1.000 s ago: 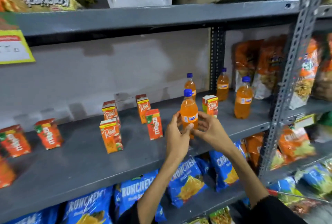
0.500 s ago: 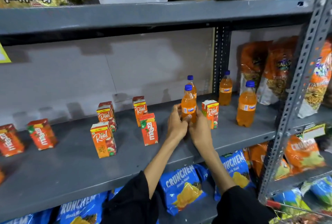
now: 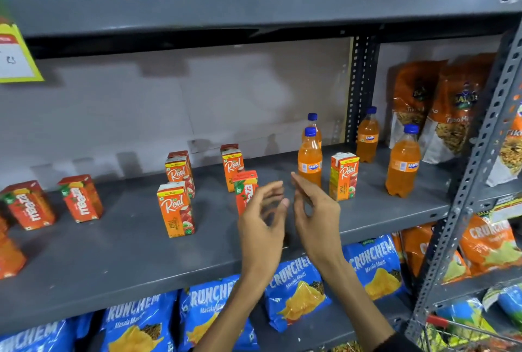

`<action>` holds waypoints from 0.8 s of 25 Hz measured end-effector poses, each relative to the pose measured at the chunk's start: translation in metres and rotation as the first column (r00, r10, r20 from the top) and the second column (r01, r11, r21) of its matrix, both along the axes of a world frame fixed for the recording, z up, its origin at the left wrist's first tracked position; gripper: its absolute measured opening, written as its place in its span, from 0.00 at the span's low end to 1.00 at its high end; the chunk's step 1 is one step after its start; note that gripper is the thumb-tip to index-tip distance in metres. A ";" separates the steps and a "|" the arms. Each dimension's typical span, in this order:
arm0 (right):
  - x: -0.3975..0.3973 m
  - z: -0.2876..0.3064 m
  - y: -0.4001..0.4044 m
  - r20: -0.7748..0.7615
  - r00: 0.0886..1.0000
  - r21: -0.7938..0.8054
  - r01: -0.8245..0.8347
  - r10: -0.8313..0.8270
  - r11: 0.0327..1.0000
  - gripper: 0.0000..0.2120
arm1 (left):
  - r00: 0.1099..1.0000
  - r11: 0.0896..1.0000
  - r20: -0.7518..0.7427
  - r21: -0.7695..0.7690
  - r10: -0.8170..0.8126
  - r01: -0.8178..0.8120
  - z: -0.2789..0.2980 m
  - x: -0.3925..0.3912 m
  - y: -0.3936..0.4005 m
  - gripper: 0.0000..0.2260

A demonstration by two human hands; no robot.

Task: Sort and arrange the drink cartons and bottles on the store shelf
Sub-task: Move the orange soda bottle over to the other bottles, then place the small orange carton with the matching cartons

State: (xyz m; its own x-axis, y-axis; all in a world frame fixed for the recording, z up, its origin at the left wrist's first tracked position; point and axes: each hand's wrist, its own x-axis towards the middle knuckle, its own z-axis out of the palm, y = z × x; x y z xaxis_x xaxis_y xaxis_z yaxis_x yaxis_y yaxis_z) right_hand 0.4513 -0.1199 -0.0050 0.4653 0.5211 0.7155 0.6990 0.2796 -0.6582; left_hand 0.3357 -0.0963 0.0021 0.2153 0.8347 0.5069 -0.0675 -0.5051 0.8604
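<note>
Both empty hands, left [image 3: 261,220] and right [image 3: 316,210], hover before an upright Fanta bottle [image 3: 310,161] on the grey shelf [image 3: 113,252].

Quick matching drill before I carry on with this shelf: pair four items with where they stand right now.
Items:
1. Fanta bottle nearest the hands
2. Real carton by that bottle
3. Front Real carton
4. Maaza carton

Places:
A. partly hidden behind the left hand
B. just right of the bottle
C. beyond the right hand, untouched
D. left of both hands, nearest the shelf edge

Pairs: 1-C, 2-B, 3-D, 4-A
</note>
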 end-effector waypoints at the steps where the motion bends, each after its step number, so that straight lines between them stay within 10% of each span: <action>1: -0.004 0.003 0.004 -0.059 0.996 -0.022 -0.074 0.073 0.997 0.21 | 0.996 0.997 0.045 0.018 0.071 -0.072 -0.001 -0.011 -0.001 0.13; 7: -0.020 0.008 0.037 -0.312 0.852 -0.291 -0.507 0.420 0.811 0.33 | 0.974 0.969 0.007 -0.104 0.225 -0.223 0.003 -0.040 0.038 0.23; 20: -0.040 0.023 0.013 -0.318 0.813 -0.253 -0.569 0.488 0.783 0.25 | 1.000 0.972 0.021 -0.236 0.005 0.000 0.012 -0.085 0.021 0.21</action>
State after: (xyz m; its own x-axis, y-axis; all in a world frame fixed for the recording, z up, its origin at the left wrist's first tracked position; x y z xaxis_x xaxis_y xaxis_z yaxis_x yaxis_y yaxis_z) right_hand 0.4115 -0.1072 0.0184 0.1715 0.9113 0.3744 0.3268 0.3059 -0.8942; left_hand 0.2509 -0.0755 0.0146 0.2043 0.9318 0.3001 -0.0860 -0.2883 0.9537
